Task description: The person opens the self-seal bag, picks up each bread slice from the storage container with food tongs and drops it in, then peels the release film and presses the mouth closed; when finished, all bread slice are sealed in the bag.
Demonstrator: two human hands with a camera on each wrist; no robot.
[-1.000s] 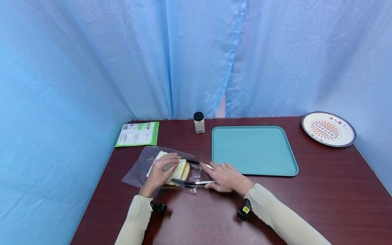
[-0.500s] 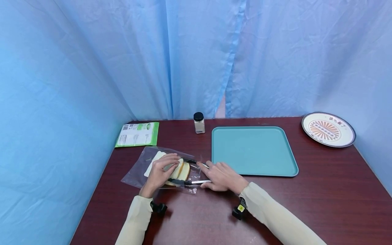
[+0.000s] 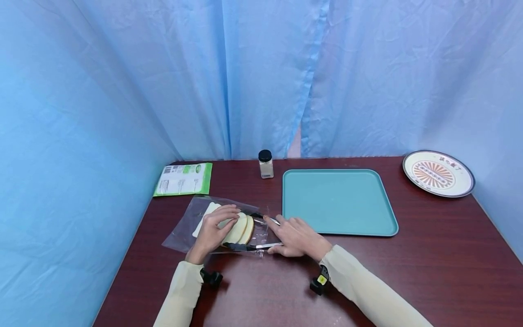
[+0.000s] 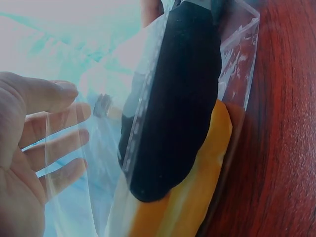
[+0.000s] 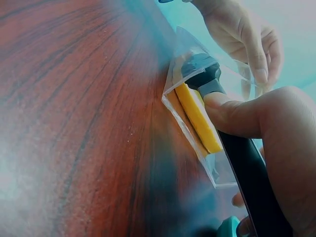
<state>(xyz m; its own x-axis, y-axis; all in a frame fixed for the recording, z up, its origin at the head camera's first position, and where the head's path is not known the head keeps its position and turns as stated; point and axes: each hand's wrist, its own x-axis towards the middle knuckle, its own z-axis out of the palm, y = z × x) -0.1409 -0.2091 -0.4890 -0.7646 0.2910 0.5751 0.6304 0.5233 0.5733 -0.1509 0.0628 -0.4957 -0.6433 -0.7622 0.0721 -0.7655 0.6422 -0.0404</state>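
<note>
My left hand [image 3: 215, 229] holds up the mouth of a clear plastic bag [image 3: 180, 234], its film between thumb and fingers in the left wrist view. Slices of pale bread [image 3: 245, 230] with a yellow-brown crust lie overlapping in the bag. My right hand [image 3: 297, 236] grips metal tongs [image 3: 266, 245] with black tips, the thumb pressing one arm in the right wrist view. The black tips [image 4: 173, 103] reach into the bag, one on each side of the slices. The left hand hides part of the bread.
A teal tray [image 3: 339, 200] lies right of the bag, just beyond my right hand. Behind stand a black-capped jar [image 3: 266, 168] and, at the left, a green-and-white packet [image 3: 184, 180]. A patterned plate [image 3: 459, 182] lies at the far right. Blue curtains [image 3: 261, 81] border the table.
My right hand has moved slightly left, pushing the tongs' tips further into the bag along the bread. The visible slices have shifted and now overlap differently. The left hand stays put.
</note>
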